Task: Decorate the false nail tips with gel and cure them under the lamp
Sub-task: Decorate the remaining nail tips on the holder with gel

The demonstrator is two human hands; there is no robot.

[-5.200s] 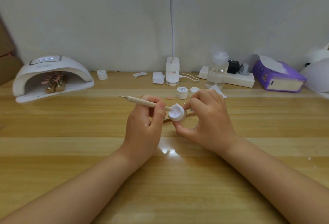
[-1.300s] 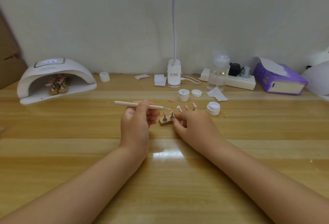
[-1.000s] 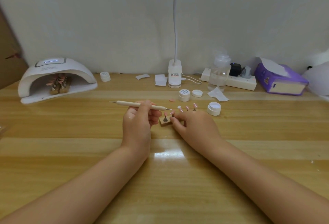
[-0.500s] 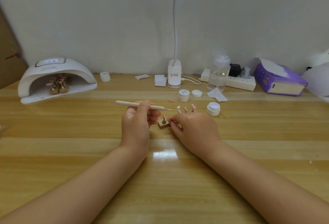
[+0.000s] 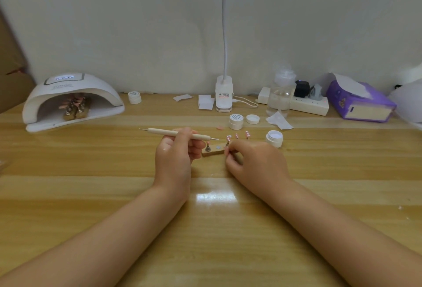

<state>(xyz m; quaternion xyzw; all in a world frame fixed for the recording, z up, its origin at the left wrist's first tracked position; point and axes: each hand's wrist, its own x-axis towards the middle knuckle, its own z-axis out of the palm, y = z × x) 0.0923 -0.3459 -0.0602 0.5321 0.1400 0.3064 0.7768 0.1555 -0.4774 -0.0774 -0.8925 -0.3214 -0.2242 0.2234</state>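
Observation:
My left hand (image 5: 174, 156) grips a beige dotting tool (image 5: 159, 131) held level, its metal tip pointing right. Just right of it lies a small wooden nail stand (image 5: 213, 150) with pink false nail tips (image 5: 237, 136) on metal pegs. My right hand (image 5: 253, 163) pinches one peg at the stand's right end. An open white gel jar (image 5: 274, 138) sits to the right. The white curing lamp (image 5: 73, 98) stands at the far left, lit, with another stand of pink tips (image 5: 74, 107) inside.
Near the back are a closed gel jar (image 5: 236, 121), its loose lid (image 5: 252, 119), another small jar (image 5: 134, 97), a clip lamp base (image 5: 224, 93), a clear bottle (image 5: 280, 95), a power strip (image 5: 306, 104), a purple tissue box (image 5: 358, 101) and paper scraps (image 5: 279, 121).
The right hand set the gel jar down at the right and moved to the nail stand. It now pinches a peg, and the stand has shifted slightly left toward the left hand.

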